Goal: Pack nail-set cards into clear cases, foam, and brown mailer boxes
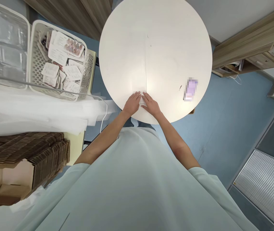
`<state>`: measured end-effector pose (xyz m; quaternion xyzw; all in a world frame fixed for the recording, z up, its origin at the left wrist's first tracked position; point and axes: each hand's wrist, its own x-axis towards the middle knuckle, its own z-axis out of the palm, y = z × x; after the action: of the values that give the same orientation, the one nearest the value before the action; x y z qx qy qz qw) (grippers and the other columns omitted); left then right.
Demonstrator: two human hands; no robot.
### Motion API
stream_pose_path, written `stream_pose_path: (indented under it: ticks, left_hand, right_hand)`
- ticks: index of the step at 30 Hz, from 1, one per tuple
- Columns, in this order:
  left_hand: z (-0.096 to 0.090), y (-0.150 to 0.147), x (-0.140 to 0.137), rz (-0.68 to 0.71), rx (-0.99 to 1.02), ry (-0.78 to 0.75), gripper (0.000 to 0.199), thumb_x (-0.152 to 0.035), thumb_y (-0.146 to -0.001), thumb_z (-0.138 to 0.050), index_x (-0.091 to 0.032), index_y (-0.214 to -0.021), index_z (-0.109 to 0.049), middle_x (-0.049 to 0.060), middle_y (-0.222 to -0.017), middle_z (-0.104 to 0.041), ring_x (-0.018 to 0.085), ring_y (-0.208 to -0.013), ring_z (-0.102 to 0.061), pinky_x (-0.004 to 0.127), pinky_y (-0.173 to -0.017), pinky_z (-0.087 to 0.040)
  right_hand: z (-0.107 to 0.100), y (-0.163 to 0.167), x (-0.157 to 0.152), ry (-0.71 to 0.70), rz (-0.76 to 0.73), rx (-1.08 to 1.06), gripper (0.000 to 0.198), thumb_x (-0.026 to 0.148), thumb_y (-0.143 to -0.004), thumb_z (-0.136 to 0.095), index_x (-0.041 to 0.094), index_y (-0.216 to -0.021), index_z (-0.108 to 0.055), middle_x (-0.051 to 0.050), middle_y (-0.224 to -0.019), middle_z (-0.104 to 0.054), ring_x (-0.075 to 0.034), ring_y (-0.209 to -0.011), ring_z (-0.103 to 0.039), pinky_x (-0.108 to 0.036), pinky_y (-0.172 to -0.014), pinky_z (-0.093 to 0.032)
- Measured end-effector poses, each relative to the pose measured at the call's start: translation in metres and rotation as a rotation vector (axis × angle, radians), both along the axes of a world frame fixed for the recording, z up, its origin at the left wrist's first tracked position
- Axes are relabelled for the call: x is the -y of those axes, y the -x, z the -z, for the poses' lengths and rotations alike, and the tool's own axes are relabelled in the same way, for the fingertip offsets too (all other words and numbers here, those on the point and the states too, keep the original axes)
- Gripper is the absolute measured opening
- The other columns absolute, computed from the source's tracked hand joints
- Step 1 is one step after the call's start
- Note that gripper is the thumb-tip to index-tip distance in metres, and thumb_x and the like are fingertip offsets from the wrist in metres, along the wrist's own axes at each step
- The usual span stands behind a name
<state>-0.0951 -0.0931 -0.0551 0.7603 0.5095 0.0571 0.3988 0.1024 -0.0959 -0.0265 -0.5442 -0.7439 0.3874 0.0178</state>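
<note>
We look down on a round table (156,48). At its six o'clock edge both our hands lie flat, fingers together, on a small white sheet (142,100): left hand (132,104) at nine o'clock of it, right hand (152,105) at three, equally near.

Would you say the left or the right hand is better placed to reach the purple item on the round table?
Probably the right hand: the purple item lies on its side, while the left hand would have to cross over.
</note>
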Motion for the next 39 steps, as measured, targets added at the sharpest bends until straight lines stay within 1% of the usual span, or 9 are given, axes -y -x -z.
stream_pose_path:
  ticks: [11,14,18,21,24,27,31,35,39]
  left_hand:
    - [-0.014,0.019,0.053,-0.039,0.024,0.064,0.075,-0.043,-0.099,-0.068,-0.012,-0.165,-0.052,0.022,-0.178,-0.047,0.035,-0.168,-0.043,0.058,-0.140,-0.032]
    - [-0.018,0.023,0.062,-0.118,0.042,0.112,0.074,-0.045,-0.097,-0.071,-0.015,-0.163,-0.054,0.019,-0.176,-0.051,0.034,-0.164,-0.049,0.055,-0.136,-0.040]
    - [-0.017,0.025,0.052,-0.306,0.027,0.143,0.055,-0.045,-0.102,-0.064,-0.021,-0.152,-0.061,0.015,-0.159,-0.068,0.033,-0.146,-0.066,0.050,-0.122,-0.054]
    - [-0.010,0.023,0.035,-0.413,-0.049,0.180,0.038,-0.051,-0.104,-0.062,-0.022,-0.127,-0.070,0.015,-0.131,-0.080,0.034,-0.122,-0.075,0.049,-0.106,-0.061]
    - [-0.001,0.019,0.019,-0.471,-0.112,0.186,0.027,-0.050,-0.103,-0.062,-0.024,-0.104,-0.069,0.015,-0.109,-0.080,0.035,-0.106,-0.075,0.050,-0.095,-0.062]
    - [0.007,0.016,0.010,-0.481,-0.122,0.142,0.024,-0.048,-0.103,-0.059,-0.026,-0.098,-0.067,0.014,-0.101,-0.077,0.035,-0.099,-0.073,0.052,-0.092,-0.062]
    - [0.008,0.013,0.003,-0.449,-0.159,0.158,0.028,-0.049,-0.105,-0.056,-0.025,-0.108,-0.071,0.015,-0.105,-0.075,0.038,-0.105,-0.073,0.056,-0.096,-0.061]
    - [0.004,0.010,-0.006,-0.442,-0.150,0.042,0.051,-0.047,-0.103,-0.061,-0.022,-0.149,-0.062,0.021,-0.142,-0.071,0.044,-0.137,-0.065,0.063,-0.112,-0.056]
    - [0.003,0.009,-0.022,-0.144,-0.031,-0.026,0.071,-0.030,-0.103,-0.052,-0.013,-0.172,-0.042,0.024,-0.174,-0.050,0.041,-0.167,-0.040,0.065,-0.134,-0.036]
  right_hand:
    - [-0.002,-0.003,0.064,0.030,-0.044,-0.038,0.056,0.037,-0.117,-0.048,0.013,-0.167,-0.051,-0.020,-0.181,-0.042,-0.029,-0.172,-0.038,-0.052,-0.138,-0.043]
    - [-0.007,-0.005,0.073,0.036,-0.009,-0.055,0.055,0.041,-0.119,-0.043,0.017,-0.168,-0.051,-0.017,-0.181,-0.044,-0.028,-0.168,-0.046,-0.050,-0.133,-0.050]
    - [-0.009,-0.001,0.063,0.038,0.116,-0.011,0.053,0.044,-0.120,-0.039,0.019,-0.163,-0.055,-0.015,-0.172,-0.057,-0.030,-0.156,-0.060,-0.048,-0.124,-0.058]
    - [-0.006,0.005,0.046,0.071,0.244,0.043,0.049,0.043,-0.120,-0.038,0.019,-0.158,-0.058,-0.015,-0.153,-0.072,-0.030,-0.134,-0.074,-0.047,-0.114,-0.062]
    - [-0.001,0.009,0.029,0.103,0.343,0.036,0.043,0.042,-0.120,-0.039,0.021,-0.148,-0.064,-0.013,-0.140,-0.077,-0.027,-0.115,-0.077,-0.043,-0.107,-0.063]
    - [0.005,0.013,0.018,0.117,0.411,0.021,0.040,0.042,-0.119,-0.041,0.021,-0.138,-0.068,-0.013,-0.136,-0.077,-0.025,-0.111,-0.076,-0.041,-0.105,-0.062]
    - [0.010,0.017,0.009,0.159,0.455,0.082,0.037,0.040,-0.117,-0.043,0.019,-0.127,-0.072,-0.016,-0.128,-0.077,-0.029,-0.112,-0.075,-0.047,-0.106,-0.063]
    - [0.010,0.021,-0.001,0.105,0.457,0.099,0.046,0.037,-0.115,-0.045,0.018,-0.155,-0.058,-0.020,-0.150,-0.068,-0.036,-0.136,-0.068,-0.057,-0.115,-0.060]
    - [0.010,0.024,-0.013,-0.010,0.250,0.029,0.057,0.026,-0.114,-0.041,0.019,-0.170,-0.045,-0.018,-0.176,-0.049,-0.032,-0.166,-0.043,-0.057,-0.136,-0.043]
